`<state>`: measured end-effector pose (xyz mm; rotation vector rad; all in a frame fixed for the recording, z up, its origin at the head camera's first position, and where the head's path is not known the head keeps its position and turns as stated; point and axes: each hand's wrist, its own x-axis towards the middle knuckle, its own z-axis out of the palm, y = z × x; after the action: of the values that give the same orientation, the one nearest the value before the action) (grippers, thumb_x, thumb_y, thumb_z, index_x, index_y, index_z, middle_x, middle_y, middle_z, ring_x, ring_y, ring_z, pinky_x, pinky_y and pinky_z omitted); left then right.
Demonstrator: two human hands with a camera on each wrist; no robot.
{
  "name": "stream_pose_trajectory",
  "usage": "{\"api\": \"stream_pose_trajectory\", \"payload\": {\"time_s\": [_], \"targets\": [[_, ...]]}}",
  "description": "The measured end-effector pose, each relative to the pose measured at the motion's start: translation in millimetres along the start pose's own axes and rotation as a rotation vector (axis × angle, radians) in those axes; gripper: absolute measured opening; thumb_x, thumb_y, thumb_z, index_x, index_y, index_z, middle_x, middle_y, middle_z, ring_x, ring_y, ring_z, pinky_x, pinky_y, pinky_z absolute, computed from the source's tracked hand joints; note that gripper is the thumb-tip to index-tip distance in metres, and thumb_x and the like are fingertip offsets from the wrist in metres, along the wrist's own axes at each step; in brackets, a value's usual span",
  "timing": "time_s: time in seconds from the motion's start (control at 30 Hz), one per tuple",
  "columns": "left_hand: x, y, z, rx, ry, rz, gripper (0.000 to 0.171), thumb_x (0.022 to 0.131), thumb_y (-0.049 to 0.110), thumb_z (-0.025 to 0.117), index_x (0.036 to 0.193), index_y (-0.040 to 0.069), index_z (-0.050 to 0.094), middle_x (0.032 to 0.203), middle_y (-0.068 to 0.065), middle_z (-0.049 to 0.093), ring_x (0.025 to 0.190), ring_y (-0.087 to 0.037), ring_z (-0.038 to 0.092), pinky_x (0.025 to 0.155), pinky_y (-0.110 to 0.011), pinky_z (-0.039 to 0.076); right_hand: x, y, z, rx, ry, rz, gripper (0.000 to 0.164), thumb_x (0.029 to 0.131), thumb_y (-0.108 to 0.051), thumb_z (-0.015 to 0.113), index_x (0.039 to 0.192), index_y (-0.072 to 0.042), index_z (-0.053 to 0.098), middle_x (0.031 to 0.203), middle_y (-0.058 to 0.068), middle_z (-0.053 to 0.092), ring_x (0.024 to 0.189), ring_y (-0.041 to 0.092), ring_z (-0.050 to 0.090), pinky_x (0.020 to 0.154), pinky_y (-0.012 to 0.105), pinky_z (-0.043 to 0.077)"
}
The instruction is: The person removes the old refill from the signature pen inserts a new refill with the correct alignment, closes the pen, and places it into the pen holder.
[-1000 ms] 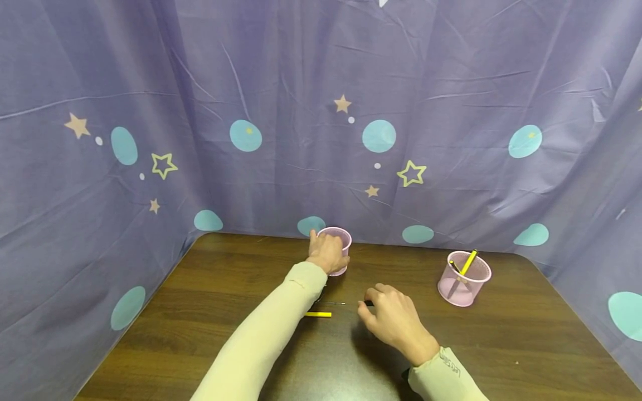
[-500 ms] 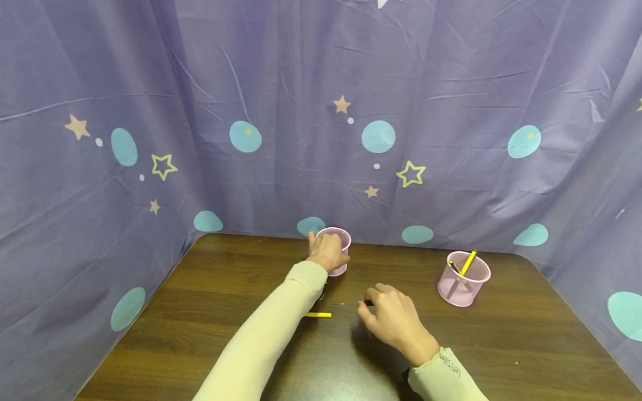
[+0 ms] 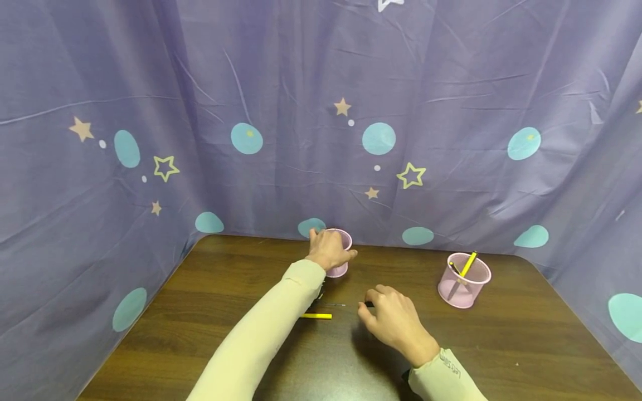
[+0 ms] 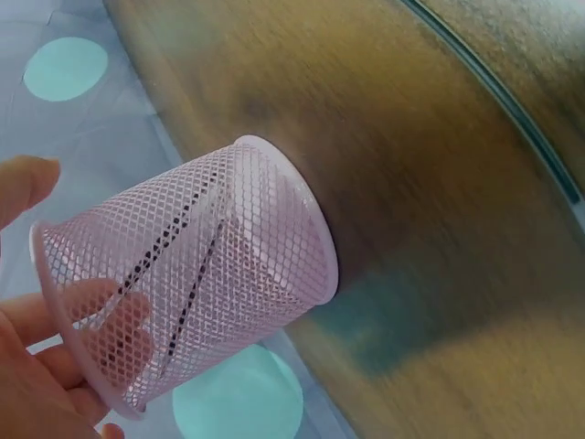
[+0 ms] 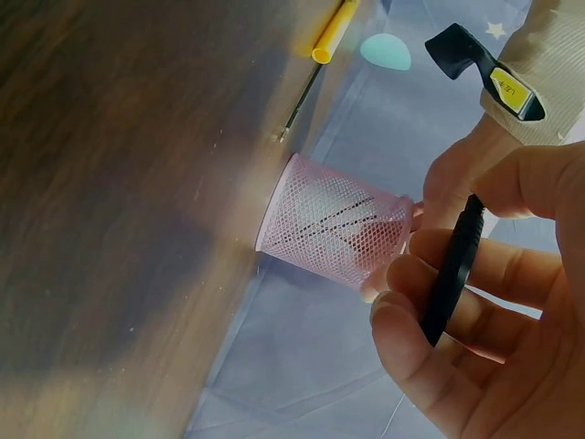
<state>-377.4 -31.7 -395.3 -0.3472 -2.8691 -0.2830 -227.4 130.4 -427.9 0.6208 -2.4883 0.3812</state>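
Observation:
At the back of the table my left hand point(image 3: 327, 250) reaches over a pink mesh pen cup point(image 4: 192, 251). Its fingers show through the mesh at the cup's mouth, while the thumb stands out apart from the rim. Two thin dark sticks point(image 4: 192, 293) lean inside the cup. My right hand point(image 3: 396, 320) hovers at mid-table, pinching a black pen cap point(image 5: 454, 270) between thumb and fingers. Left of it on the table lie a yellow pen barrel point(image 3: 317, 316) with an open end and a thin refill point(image 3: 335, 304) with a metal tip, both partly hidden by the left sleeve.
A second pink mesh pen cup point(image 3: 463, 295) stands at the right, with yellow pens point(image 3: 469, 263) leaning in it. A purple curtain point(image 3: 301, 184) with stars and dots hangs right behind the table's back edge.
The left thumb has spread outward to the right, away from the cup. My right hand keeps its place with the black pen cap.

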Motion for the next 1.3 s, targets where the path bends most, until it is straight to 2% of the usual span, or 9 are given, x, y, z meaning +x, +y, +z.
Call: {"api": "stream_pose_trajectory", "payload": {"time_s": [0.27,0.5,0.6,1.0,1.3], "targets": [[-3.2,-0.6,-6.1,0.017,0.075,0.068,0.045,0.081,0.058,0.061,0.071,0.014,0.066,0.086,-0.003,0.061,0.086,-0.023,0.055,0.087,-0.042,0.032,0,0,0,0.008,-0.004,0.005,0.015,0.079,-0.03,0.067,0.078,-0.015,0.069,0.074,-0.005,0.058,0.066,0.018,0.06,0.051,0.036,0.047],[-8.5,-3.1,-9.2,0.021,0.162,0.131,0.04,0.086,0.045,0.058,0.093,0.008,0.07,0.094,-0.007,0.062,0.091,-0.026,0.056,0.082,-0.041,0.038,0,-1,0,0.012,-0.006,0.004,0.016,0.08,-0.03,0.067,0.078,-0.014,0.069,0.074,-0.005,0.058,0.066,0.018,0.06,0.052,0.036,0.047],[-9.1,-4.4,-10.3,0.01,0.192,0.15,0.037,0.087,0.04,0.056,0.097,0.007,0.069,0.095,-0.008,0.062,0.093,-0.026,0.055,0.082,-0.041,0.04,0,0,0,0.013,0.002,-0.003,0.015,0.08,-0.029,0.067,0.078,-0.014,0.069,0.074,-0.005,0.058,0.066,0.018,0.06,0.052,0.037,0.048],[-7.6,-10.2,-11.9,-0.119,0.308,0.199,0.031,0.087,0.022,0.058,0.107,-0.001,0.067,0.099,-0.013,0.062,0.09,-0.028,0.054,0.085,-0.037,0.043,0,0,0,0.008,0.006,-0.005,0.015,0.08,-0.028,0.068,0.08,-0.013,0.07,0.075,-0.003,0.059,0.067,0.02,0.062,0.053,0.038,0.049],[-6.8,-10.1,-15.4,-0.186,0.449,0.23,0.025,0.087,0.015,0.062,0.107,0.0,0.067,0.099,-0.012,0.062,0.091,-0.027,0.057,0.085,-0.035,0.047,0,0,2,-0.004,0.01,-0.024,0.014,0.081,-0.028,0.072,0.08,-0.014,0.068,0.074,-0.004,0.056,0.066,0.019,0.061,0.055,0.039,0.049]]}}
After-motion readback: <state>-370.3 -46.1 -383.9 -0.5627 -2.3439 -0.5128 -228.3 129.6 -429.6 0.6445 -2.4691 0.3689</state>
